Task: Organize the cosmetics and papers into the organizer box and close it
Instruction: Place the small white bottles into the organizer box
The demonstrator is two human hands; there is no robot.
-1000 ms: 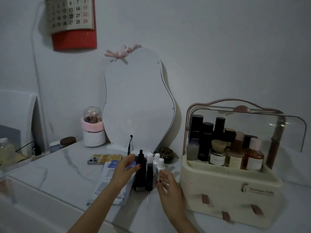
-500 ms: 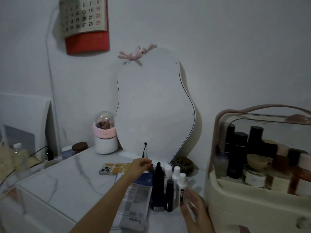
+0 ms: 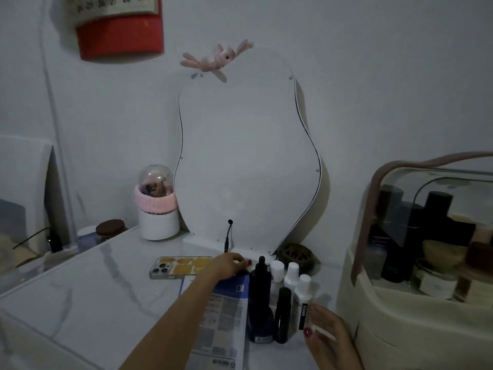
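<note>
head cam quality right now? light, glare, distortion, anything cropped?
Head view: dim, greyish, low contrast; wide-angle bends the organizer at the right edge, which crops it; reflections on its clear lid veil the bottles behind; the right hand is cut by the bottom edge; the label on the papers is unreadable.

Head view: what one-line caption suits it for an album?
Two hands reach a cluster of small bottles beside an open organizer box.

Hands [image 3: 329,340] seemingly at bottles [image 3: 277,300]

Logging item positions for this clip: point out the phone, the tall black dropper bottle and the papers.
phone [image 3: 178,268]: head view, middle of its yellow-patterned back.
tall black dropper bottle [image 3: 260,295]: head view, its body.
papers [image 3: 218,316]: head view, printed sheet's middle.
</note>
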